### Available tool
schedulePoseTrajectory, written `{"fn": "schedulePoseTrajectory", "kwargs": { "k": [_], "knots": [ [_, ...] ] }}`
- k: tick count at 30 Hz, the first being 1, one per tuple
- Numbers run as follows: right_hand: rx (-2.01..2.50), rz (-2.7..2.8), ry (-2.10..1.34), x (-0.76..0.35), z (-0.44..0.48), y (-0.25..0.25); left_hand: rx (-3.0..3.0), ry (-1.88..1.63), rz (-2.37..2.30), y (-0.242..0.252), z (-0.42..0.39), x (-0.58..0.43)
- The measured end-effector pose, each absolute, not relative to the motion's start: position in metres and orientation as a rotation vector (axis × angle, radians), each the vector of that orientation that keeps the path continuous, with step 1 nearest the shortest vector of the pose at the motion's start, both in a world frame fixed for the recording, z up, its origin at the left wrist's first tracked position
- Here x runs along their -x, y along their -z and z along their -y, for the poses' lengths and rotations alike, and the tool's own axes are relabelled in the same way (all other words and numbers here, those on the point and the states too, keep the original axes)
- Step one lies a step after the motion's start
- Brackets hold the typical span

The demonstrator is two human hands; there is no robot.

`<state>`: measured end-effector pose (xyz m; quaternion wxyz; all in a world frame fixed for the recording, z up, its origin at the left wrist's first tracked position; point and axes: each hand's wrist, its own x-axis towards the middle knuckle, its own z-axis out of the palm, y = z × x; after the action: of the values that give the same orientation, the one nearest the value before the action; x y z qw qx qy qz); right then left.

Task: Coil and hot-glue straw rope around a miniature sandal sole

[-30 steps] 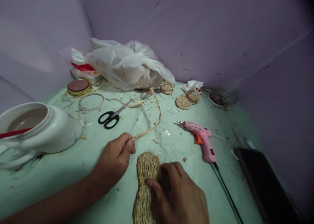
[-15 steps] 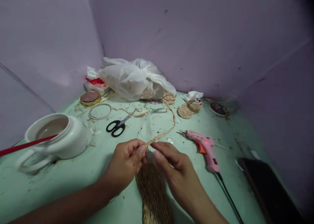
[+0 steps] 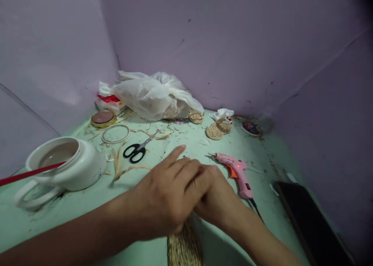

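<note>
- While partly covered, locate the woven fibre piece [image 3: 185, 248] below the left hand [image 3: 169, 192], on the green table [image 3: 145, 254], cut off by the bottom of view.
- Note the left hand overlapping the right hand [image 3: 217, 196]: one digit extended, others bent close together. Cannot tell whether pinching anything; right fingertips hidden from view.
- Guard against a burn from the pink glue gun [image 3: 235, 169], red light lit, nozzle near the right hand; likely cause, a careless outward reach.
- Watch the pale fibre strip [image 3: 132, 168], running out of sight behind the left hand: liable to snag on the scissors [image 3: 141, 146] if dragged away.
- Farthest back, observe the plastic bag [image 3: 157, 97].
</note>
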<state>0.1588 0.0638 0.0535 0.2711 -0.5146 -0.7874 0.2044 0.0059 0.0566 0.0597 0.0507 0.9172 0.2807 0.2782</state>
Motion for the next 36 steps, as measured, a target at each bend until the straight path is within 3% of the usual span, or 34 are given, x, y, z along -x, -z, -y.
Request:
{"fn": "schedulePoseTrajectory", "kwargs": {
  "k": [6, 11, 17, 22, 27, 31, 34, 36],
  "knots": [
    [1.294, 1.988, -1.049, -0.165, -0.067, -0.046, -2.315, -0.284, -1.187, -0.051, -0.076, -0.007],
    [1.349, 1.446, -1.430, -0.166, -0.066, -0.029, -1.987, -0.309, -1.170, -0.044, -0.083, -0.007],
    [1.362, 1.263, -1.565, -0.167, -0.065, -0.027, -1.682, -0.281, -1.107, -0.036, -0.091, -0.004],
    [1.448, 1.246, -1.503, -0.165, -0.066, -0.026, -1.571, -0.227, -1.113, -0.037, -0.092, -0.006],
    [1.399, 1.385, -1.423, -0.174, -0.071, -0.031, -1.192, -0.422, -1.085, -0.034, -0.094, -0.010],
    [1.662, 1.483, -0.860, -0.220, -0.070, -0.039, -0.766, -0.519, -1.059, -0.025, -0.104, -0.004],
    [2.215, 1.581, -0.373, -0.269, -0.062, -0.036, -0.585, -0.521, -1.018, -0.018, -0.112, 0.002],
    [2.482, 1.703, -0.304, -0.291, -0.057, -0.030, -0.532, -0.509, -1.000, -0.014, -0.115, 0.005]
  ]
}}
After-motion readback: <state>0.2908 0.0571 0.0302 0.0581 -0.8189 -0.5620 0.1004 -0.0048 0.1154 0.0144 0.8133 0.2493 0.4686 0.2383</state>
